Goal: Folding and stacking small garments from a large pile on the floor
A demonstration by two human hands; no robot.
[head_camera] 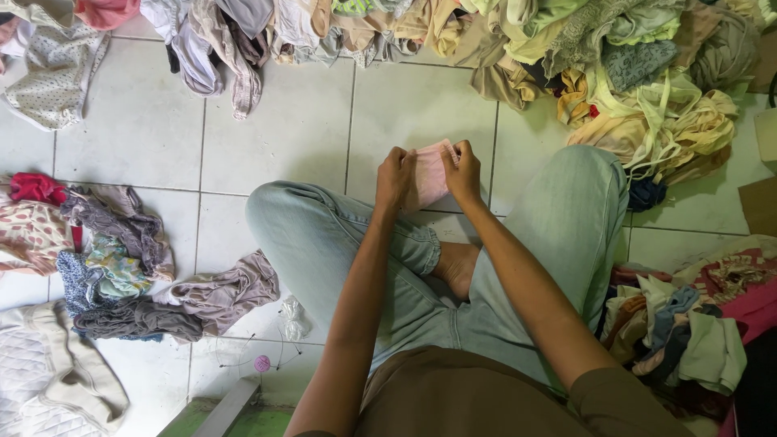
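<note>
I sit cross-legged on a white tiled floor (283, 129) in light blue jeans. A small pink cloth (430, 171) is held up over my knees between both hands. My left hand (395, 176) grips its left edge and my right hand (463, 171) grips its right and top edge. The cloth looks partly folded, and its lower part is hidden behind my fingers.
A big heap of mixed clothes (566, 48) runs along the top and right. A smaller pile (113, 259) lies at my left, a white quilted piece (48, 380) at the lower left. More folded fabrics (688, 332) sit at my right hip.
</note>
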